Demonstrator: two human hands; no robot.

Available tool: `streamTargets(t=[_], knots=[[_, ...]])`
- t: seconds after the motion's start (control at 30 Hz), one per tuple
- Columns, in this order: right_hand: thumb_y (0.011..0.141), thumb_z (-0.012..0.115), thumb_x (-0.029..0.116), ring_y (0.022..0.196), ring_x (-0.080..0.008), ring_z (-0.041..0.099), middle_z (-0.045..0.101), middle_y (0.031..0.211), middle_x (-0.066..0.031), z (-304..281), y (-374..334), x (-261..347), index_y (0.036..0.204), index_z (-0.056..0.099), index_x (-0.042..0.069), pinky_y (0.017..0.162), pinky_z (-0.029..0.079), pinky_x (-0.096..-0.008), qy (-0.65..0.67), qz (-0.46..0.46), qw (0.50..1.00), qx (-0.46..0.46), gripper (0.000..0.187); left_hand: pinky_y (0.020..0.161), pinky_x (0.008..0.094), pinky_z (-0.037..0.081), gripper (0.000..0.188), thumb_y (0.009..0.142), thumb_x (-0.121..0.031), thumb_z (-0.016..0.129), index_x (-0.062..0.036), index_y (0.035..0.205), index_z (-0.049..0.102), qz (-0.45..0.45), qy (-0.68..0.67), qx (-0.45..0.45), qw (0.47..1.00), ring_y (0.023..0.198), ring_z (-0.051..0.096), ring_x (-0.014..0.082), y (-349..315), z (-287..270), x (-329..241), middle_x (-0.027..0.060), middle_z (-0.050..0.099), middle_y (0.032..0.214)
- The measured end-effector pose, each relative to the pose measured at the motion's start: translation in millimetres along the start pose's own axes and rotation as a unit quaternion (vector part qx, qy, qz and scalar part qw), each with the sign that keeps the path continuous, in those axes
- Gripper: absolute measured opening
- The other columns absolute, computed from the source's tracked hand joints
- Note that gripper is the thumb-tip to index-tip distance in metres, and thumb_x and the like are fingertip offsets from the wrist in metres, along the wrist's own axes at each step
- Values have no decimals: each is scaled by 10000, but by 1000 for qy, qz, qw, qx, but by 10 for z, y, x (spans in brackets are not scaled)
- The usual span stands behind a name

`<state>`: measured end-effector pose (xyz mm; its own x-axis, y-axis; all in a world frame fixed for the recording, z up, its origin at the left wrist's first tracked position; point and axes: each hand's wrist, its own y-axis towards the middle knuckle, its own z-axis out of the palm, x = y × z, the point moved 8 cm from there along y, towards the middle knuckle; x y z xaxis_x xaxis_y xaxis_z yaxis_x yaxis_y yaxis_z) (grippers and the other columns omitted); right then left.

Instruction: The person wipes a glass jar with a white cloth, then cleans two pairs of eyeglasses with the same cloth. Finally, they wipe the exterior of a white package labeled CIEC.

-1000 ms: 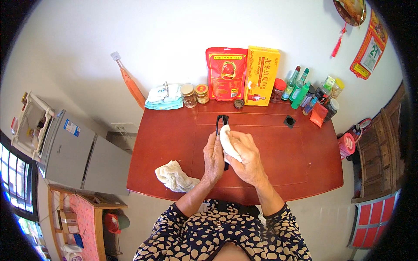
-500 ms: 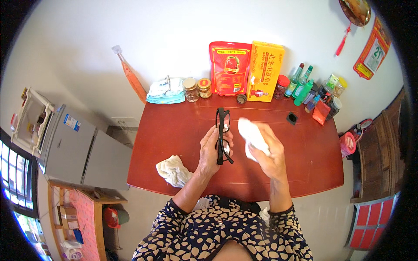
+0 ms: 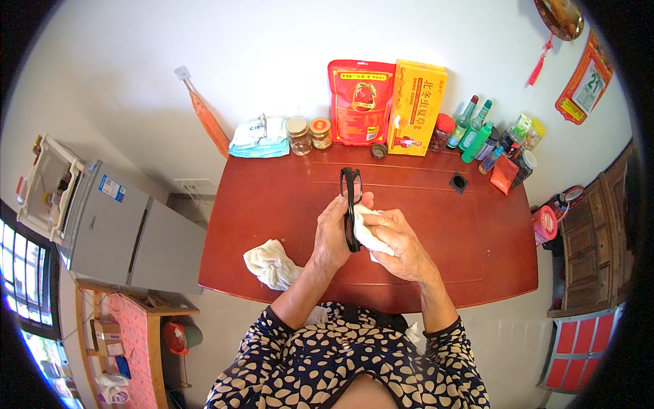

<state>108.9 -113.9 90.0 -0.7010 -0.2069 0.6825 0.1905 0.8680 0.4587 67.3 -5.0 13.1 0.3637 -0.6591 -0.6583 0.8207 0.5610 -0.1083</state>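
Black-framed eyeglasses (image 3: 351, 185) are held upright on edge above the table by my left hand (image 3: 332, 228), whose fingers close around the frame. A white tissue or cloth (image 3: 368, 237) is pinched in my right hand (image 3: 400, 247) and pressed to the lower lens, on the right side of the glasses. That lens is mostly hidden behind the white wipe and my fingers; the upper lens shows. A crumpled cream cloth (image 3: 271, 264) lies on the table left of my left forearm.
Along the back of the red-brown table (image 3: 245, 204) stand a wipes pack (image 3: 259, 140), two jars (image 3: 300, 138), a red pouch (image 3: 361, 102), a yellow box (image 3: 415, 109) and several bottles (image 3: 470, 133). A small black square (image 3: 458, 182) lies at the right. A grey refrigerator (image 3: 109, 225) stands left.
My right hand has moved left with the white wipe, from beside the glasses to contact with the lower lens. My left hand still holds the glasses in nearly the same place.
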Motion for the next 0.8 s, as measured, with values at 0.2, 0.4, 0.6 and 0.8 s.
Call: streamTargets(t=[0.2, 0.4, 0.6, 0.8], knots=[[721, 620, 53, 868, -274, 592, 626, 1096, -114, -132, -295, -187, 1053, 631, 10, 808, 475, -382, 94, 38, 991, 83, 335, 867, 511, 530, 335, 994, -285, 426, -56, 1215, 531, -9, -38, -25, 999, 1016, 610, 238, 87, -139, -60, 125, 619, 1109], [658, 703, 43, 981, -308, 541, 584, 1116, -131, -305, -120, 103, 1137, 575, 15, 843, 466, -404, -82, 28, 972, -217, 497, 882, 425, 517, 324, 996, -229, 426, -49, 1244, 529, 4, -87, 2, 996, 1004, 609, 223, 111, -56, -15, 112, 625, 1110], [555, 761, -17, 1036, -379, 520, 538, 1192, -158, 187, -158, 139, 1191, 525, 6, 905, 444, -486, -201, -38, 963, -175, 679, 880, 377, 496, 205, 987, -166, 432, -83, 1147, 530, 4, -136, -58, 989, 947, 596, 199, 135, -177, 29, 59, 610, 978], [540, 757, -31, 934, -316, 556, 598, 1031, -114, 135, -75, 185, 1044, 618, 30, 811, 475, -427, -213, -92, 947, -223, 527, 866, 402, 513, 109, 973, -127, 476, -117, 1065, 533, 24, -154, -50, 987, 943, 618, 213, 30, -87, -21, 48, 619, 923]])
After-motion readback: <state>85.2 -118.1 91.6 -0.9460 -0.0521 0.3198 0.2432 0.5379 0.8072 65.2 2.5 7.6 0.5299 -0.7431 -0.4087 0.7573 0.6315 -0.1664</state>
